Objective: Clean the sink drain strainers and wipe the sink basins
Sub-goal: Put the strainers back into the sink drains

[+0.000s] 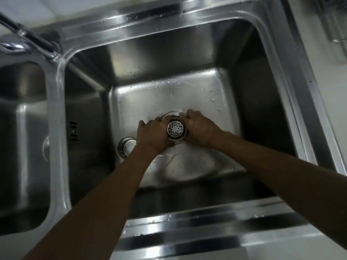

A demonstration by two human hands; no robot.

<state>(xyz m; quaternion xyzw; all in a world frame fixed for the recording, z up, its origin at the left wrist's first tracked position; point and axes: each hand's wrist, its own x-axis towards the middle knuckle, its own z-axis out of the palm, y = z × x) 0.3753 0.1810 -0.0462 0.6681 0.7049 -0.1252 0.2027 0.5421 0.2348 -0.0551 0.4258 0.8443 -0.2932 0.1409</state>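
Head: left hand (153, 135), right hand (200, 128) hold perforated strainer (175, 128) in basin (197, 91)

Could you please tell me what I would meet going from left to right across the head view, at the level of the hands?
left basin → loose strainer → left hand → perforated strainer, gripped between both hands → right hand

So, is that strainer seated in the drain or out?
Out: the left hand and right hand hold the strainer above the drain opening, perforated bottom facing up.
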